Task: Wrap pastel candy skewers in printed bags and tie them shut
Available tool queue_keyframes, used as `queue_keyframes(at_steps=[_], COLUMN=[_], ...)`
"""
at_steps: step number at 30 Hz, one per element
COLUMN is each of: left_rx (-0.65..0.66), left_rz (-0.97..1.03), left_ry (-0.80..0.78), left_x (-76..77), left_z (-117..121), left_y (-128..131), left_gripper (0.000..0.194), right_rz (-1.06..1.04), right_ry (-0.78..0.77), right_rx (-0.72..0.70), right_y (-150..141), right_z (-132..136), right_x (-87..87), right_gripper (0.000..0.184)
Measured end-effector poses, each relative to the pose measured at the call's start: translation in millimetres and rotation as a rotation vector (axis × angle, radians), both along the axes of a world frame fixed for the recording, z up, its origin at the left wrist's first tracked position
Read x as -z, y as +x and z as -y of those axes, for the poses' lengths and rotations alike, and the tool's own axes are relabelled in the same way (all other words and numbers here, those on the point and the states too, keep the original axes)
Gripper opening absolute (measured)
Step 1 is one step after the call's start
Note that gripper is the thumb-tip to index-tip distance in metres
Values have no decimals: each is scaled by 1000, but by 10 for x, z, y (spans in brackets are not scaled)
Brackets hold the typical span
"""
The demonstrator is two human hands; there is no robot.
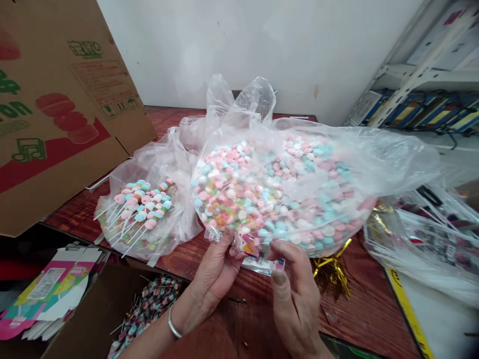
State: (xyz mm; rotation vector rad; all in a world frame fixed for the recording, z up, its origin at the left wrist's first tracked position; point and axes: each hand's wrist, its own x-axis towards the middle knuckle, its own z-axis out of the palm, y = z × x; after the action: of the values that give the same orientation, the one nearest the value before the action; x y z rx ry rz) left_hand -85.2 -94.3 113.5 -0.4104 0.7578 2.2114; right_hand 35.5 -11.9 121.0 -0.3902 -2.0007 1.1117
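Observation:
My left hand [220, 264] pinches a small clear plastic wrapper with a colourful print [249, 245] between thumb and fingers. Just right of it, my right hand [295, 289] has its thumb and forefinger closed on a small printed piece of plastic [278, 265]. Whether both pieces belong to one wrapper I cannot tell. Right behind my hands lies a big clear bag of pink, white and blue marshmallows [284, 199]. On the left, marshmallow sticks [145, 204] rest on another clear bag [179, 159]. Flat plastic packaging [258, 266] lies under my fingers.
A large cardboard box [75, 99] stands at the left. Below the table edge, an open carton holds many wrapped sweets on sticks [149, 304], beside folded printed cartons [52, 289]. Gold twist ties [333, 269] and bags of white sticks [426, 239] are at the right.

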Motion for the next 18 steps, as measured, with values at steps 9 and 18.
queue_keyframes(at_steps=[9,18], left_rx=[-4,90], left_rz=[-85,-355], left_ry=[3,-8], left_x=[18,31], left_z=[67,239], left_y=[8,54], left_gripper=[40,35], right_rz=[23,63], right_ry=[225,188], right_rx=[-83,-110], right_y=[-105,-250], right_z=[61,118], right_x=[-37,94], right_gripper=[26,17])
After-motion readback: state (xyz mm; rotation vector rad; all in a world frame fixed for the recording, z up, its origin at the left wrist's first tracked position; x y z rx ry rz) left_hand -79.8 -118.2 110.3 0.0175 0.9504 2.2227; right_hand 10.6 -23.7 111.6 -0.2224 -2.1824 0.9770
